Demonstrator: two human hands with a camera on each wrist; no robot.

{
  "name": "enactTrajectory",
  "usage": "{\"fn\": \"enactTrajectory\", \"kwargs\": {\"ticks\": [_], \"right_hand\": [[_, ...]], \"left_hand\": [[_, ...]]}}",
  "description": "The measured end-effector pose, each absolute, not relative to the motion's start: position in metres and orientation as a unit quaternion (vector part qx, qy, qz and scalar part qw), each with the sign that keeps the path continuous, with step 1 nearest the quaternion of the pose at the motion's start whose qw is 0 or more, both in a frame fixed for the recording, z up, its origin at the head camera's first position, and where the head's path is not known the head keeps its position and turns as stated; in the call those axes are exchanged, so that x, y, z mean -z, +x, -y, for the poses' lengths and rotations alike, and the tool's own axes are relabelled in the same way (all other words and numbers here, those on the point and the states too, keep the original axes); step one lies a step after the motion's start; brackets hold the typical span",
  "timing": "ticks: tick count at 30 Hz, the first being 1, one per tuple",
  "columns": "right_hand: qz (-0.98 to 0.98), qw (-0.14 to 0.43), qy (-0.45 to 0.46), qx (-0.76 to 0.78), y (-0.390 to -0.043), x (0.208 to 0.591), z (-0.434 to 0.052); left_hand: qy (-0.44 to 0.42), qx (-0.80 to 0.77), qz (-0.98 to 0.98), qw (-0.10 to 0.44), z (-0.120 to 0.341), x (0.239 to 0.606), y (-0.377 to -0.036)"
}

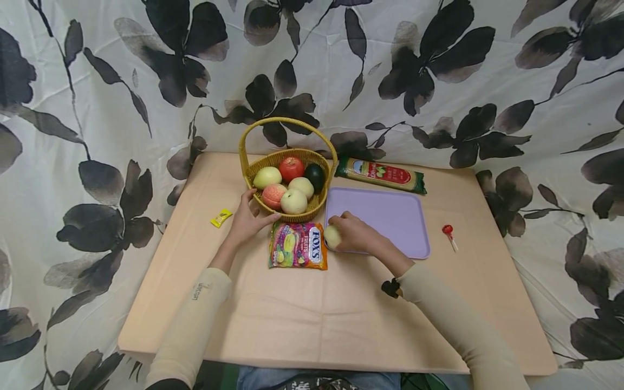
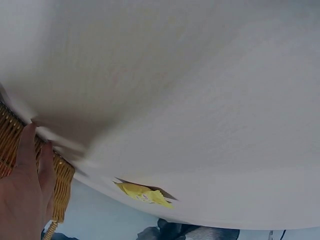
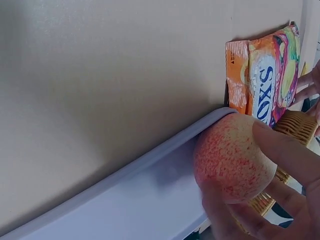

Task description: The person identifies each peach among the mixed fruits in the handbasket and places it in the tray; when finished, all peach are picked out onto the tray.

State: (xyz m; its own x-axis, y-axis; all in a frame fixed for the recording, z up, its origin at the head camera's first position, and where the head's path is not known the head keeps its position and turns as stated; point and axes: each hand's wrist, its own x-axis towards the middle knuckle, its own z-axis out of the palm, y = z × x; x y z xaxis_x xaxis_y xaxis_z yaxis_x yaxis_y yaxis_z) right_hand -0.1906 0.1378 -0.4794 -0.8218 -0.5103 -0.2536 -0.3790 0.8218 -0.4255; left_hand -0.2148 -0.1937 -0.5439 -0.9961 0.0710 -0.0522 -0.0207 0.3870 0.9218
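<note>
In the head view my right hand [image 1: 356, 234] grips a peach [image 1: 332, 237] over the left edge of the lilac tray [image 1: 390, 216]. The right wrist view shows pink speckles on this peach [image 3: 232, 157], with thumb and fingers around it. My left hand [image 1: 247, 216] rests against the front left side of the yellow wicker basket [image 1: 312, 215], its extended fingers along the weave in the left wrist view. Inside the basket lie a red round fruit [image 1: 291, 169], a dark green fruit [image 1: 314, 177], a yellow-green fruit [image 1: 267, 177] and several peaches [image 1: 294, 201].
A FOX'S candy bag [image 1: 298, 246] lies before the basket, close to the tray's left edge. Behind the tray is a long pasta packet [image 1: 382, 174]. A yellow wrapped candy [image 1: 221, 218] sits at the left, a red lollipop [image 1: 448, 231] at the right. The basket's handle [image 1: 287, 120] arches upright.
</note>
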Motion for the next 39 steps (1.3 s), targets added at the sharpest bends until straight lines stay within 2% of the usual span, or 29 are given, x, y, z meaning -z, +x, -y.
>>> {"fn": "enactTrajectory", "kwargs": {"ticks": [13,24,32,39], "right_hand": [[-0.943,0.208,-0.212,0.148,-0.199,0.461,-0.124],[-0.929,0.155,-0.282,0.184,-0.244,0.417,-0.071],[-0.928,0.192,-0.275,0.161,-0.271,0.416,-0.035],[-0.932,0.229,-0.247,0.132,-0.286,0.422,-0.028]], "left_hand": [[0.008,-0.553,-0.832,0.044,0.201,0.542,-0.215],[0.005,-0.564,-0.825,0.046,0.205,0.543,-0.213],[0.005,-0.579,-0.813,0.053,0.199,0.545,-0.212],[-0.004,-0.573,-0.817,0.061,0.196,0.541,-0.214]]}}
